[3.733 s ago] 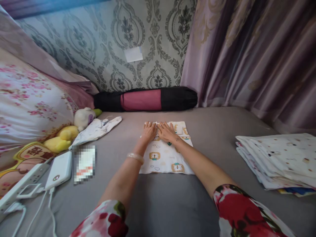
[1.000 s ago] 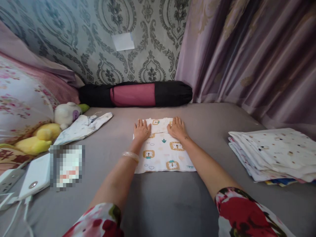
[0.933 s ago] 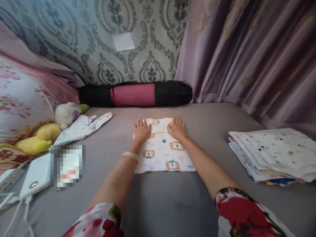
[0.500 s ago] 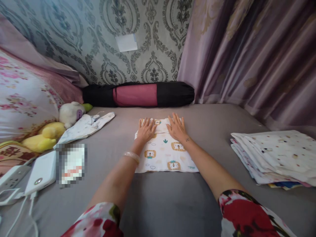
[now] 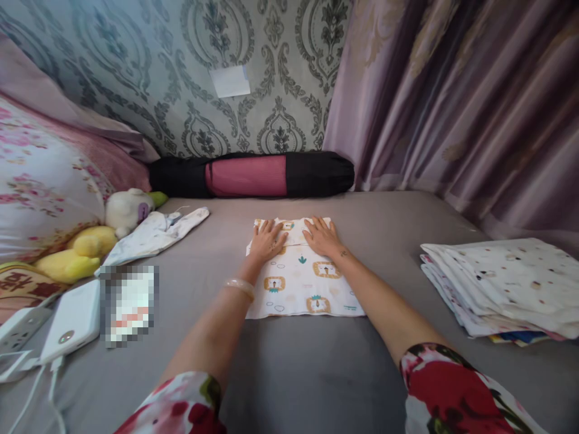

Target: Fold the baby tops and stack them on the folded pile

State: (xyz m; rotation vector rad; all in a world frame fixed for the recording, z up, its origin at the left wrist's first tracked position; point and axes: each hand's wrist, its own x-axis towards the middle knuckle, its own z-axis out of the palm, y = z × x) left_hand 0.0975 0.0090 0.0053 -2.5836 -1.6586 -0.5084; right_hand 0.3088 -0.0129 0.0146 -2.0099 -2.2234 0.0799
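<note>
A white cloth [image 5: 296, 286] printed with orange lion faces and green leaves lies on the grey bed sheet, its far edge turned over into a narrow flap. My left hand [image 5: 268, 240] rests palm down on the left part of that flap, fingers spread. On the flap's right part lies my right hand [image 5: 322, 238], also flat with fingers apart. Neither hand grips anything. The cloth beneath both palms is hidden.
To the right is a stack of folded cloths [image 5: 502, 289]. A black and pink rolled bag [image 5: 246, 176] lies along the wall. Leftward are a small white garment [image 5: 156, 235], plush toys [image 5: 72, 259], a white power bank [image 5: 72, 319] with cables, and a blurred-out item [image 5: 131, 307].
My right hand has slid slightly down and left along the flap, its fingers less stretched. My left hand stays almost in place on the cloth. The view has shifted slightly.
</note>
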